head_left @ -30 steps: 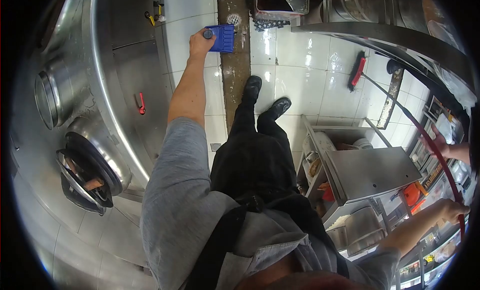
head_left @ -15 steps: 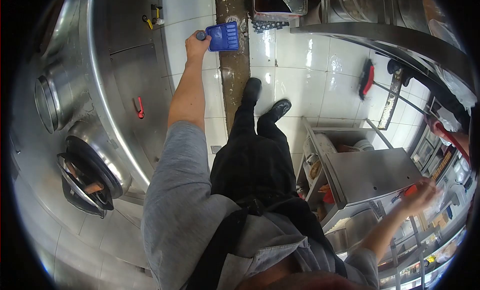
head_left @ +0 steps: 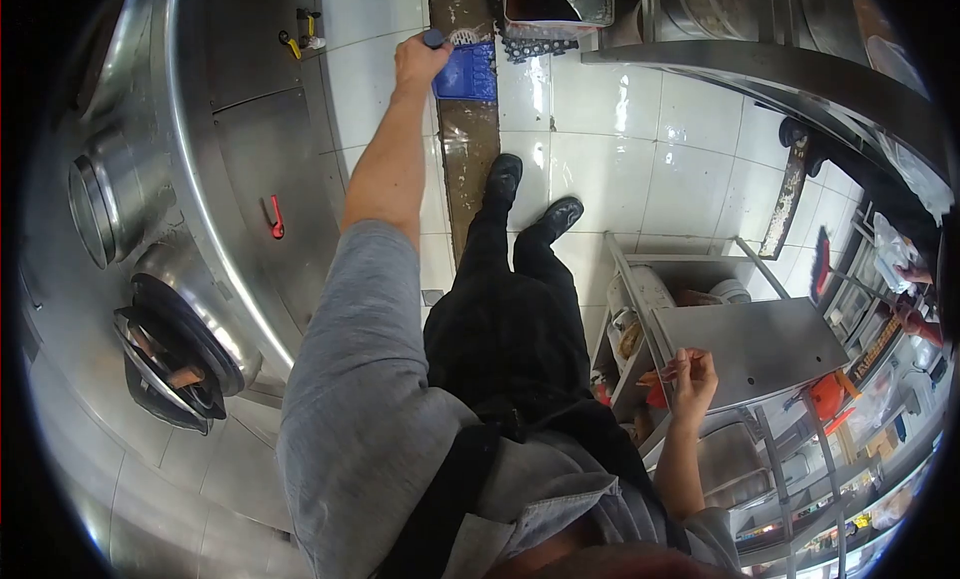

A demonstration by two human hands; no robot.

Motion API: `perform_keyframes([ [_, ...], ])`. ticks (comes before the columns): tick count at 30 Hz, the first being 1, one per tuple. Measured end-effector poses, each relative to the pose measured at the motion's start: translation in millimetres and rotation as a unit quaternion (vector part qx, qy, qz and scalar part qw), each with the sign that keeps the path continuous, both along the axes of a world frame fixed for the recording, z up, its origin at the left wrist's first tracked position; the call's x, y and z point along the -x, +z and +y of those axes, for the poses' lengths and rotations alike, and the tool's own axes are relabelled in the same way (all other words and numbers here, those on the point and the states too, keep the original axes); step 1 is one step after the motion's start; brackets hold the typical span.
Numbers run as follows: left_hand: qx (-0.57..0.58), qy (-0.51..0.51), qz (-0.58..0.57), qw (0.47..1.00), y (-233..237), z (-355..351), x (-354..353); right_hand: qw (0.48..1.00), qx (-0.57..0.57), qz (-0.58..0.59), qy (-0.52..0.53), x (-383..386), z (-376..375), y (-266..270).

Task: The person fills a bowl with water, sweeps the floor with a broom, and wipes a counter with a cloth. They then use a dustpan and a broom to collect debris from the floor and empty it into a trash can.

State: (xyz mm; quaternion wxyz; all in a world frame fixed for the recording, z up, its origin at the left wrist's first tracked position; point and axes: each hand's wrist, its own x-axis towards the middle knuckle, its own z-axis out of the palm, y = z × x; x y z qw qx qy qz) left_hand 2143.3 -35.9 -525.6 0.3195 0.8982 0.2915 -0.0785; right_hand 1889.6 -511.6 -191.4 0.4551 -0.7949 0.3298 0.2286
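My left hand (head_left: 422, 61) is closed around the dark round-ended handle of a blue dustpan (head_left: 463, 76), far forward of my body. The dustpan is over the brown, wet floor channel (head_left: 470, 134), just on the near side of a round drain grate (head_left: 462, 37). Its handle end points up toward me. My right hand (head_left: 692, 381) is raised at the near edge of a steel-topped cabinet, fingers loosely bent and apart, with nothing visible in them.
At right, another person's hand (head_left: 912, 319) is by a red-headed broom (head_left: 822, 264). A steel counter (head_left: 265, 159) with red and yellow valve handles runs along my left; pots stand farther left. The steel-topped cabinet (head_left: 750, 344) is at right. White floor tiles (head_left: 600, 169) look wet.
My left hand and the dustpan have moved slightly forward and right, and the dustpan has tilted. My right hand has come inward from the far right. The broom has moved right and nearer.
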Motion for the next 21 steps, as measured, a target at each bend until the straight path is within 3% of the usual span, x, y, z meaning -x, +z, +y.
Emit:
perform_keyframes([
  [2,-0.017,-0.005,0.025,1.0,6,13,7,1.0,0.007,-0.007,-0.027,-1,-6,5],
  [4,0.038,-0.04,0.001,0.998,13,32,19,0.999,0.006,-0.011,-0.042,1,-16,3],
  [7,0.06,-0.011,0.029,0.998,22,40,34,0.998,0.009,-0.015,-0.06,4,-24,-3],
  [15,0.101,0.034,-0.01,0.994,-6,45,76,0.999,0.014,0.007,-0.034,-1,-20,-8],
  [21,0.042,0.033,0.002,0.999,-15,21,53,0.999,-0.006,0.023,-0.023,-12,3,-13],
])
